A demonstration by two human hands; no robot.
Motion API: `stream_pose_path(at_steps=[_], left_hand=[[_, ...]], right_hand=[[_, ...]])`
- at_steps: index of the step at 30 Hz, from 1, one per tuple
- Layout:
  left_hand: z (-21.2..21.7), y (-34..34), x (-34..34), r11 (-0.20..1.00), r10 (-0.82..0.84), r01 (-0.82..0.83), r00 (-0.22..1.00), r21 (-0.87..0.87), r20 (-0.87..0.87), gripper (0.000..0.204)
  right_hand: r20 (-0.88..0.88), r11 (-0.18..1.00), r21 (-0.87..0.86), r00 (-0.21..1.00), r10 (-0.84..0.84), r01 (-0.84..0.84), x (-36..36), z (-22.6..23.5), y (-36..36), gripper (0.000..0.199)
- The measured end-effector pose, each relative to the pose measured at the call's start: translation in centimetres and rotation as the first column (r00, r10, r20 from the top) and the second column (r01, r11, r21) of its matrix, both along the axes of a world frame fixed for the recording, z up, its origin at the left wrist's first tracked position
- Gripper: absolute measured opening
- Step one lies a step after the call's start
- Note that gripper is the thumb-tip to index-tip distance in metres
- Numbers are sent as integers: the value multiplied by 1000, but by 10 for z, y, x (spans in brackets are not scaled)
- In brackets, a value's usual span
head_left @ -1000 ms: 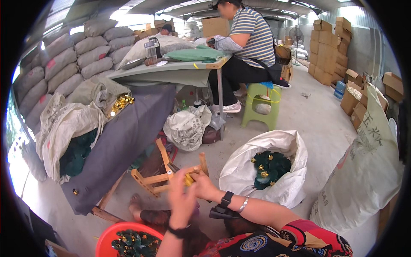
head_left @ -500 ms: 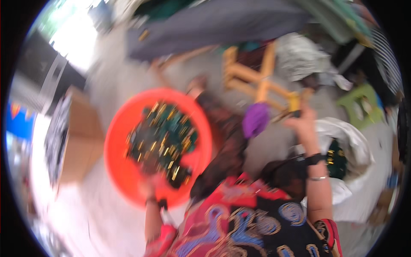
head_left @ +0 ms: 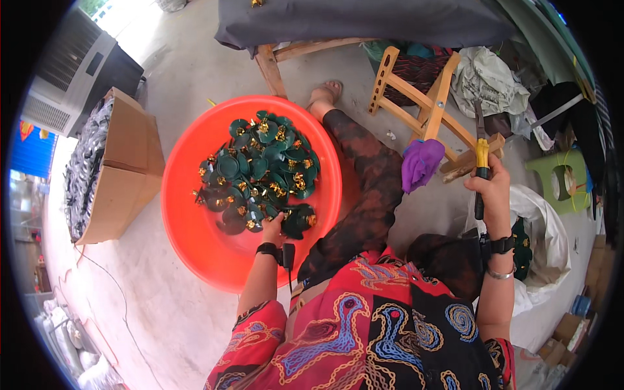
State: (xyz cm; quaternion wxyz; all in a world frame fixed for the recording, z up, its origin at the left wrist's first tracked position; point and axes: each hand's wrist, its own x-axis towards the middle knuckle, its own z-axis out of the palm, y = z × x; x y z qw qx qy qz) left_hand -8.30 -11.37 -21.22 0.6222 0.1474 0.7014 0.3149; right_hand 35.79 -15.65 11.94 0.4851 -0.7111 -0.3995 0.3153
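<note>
My left hand is inside the orange-red basin at its near side. Its fingers are closed at the edge of a dark green round piece with gold metal fittings. A heap of similar green pieces fills the basin's middle and far side. Over on the right, my right hand is wrapped round a tool with a yellow-and-black handle. A narrow metal blade points away from me; its exact kind is unclear. A wooden frame's end block lies just beside that hand.
A wooden folding frame stands ahead, with a purple cloth at its near end. White sack and green stool are at right. An open carton of dark parts stands at left. A grey-covered table spans the back.
The earlier view is blurred and shifted. My left hand has moved from the basin's near rim in to the green pieces. My right hand still grips the tool.
</note>
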Motion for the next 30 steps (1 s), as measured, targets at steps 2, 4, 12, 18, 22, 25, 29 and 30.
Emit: stream_pose_path(at_steps=[2,4,12,18,22,25,29,30], left_hand=[[14,-2,1,997,-12,25,984,-69,178,42],[29,-5,3,983,-137,136,991,-126,-5,42],[40,-2,-26,840,-224,540,425,47,-877,31],[28,6,-24,695,-467,663,123,-278,-876,26],[30,30,26,595,-703,670,164,-444,-692,35],[-91,-22,-184,408,-277,799,-354,-443,-893,46],[-54,13,-30,-73,410,933,-295,-353,-863,50],[-58,-15,-91,33,-46,790,-611,-612,-791,43]], right_hand=[[10,1000,-15,1000,0,1,1,1,1,59],[31,999,-38,999,-9,10,7,-2,2,59],[28,999,-39,1000,15,-14,-6,-3,8,56],[-1,1000,-3,1000,13,-13,0,-12,11,54],[88,996,-38,994,-71,75,20,10,-7,50],[-55,985,146,993,102,-93,-15,18,16,47],[443,997,70,895,-62,34,21,-45,0,48],[328,999,14,944,40,-47,-3,-37,11,55]])
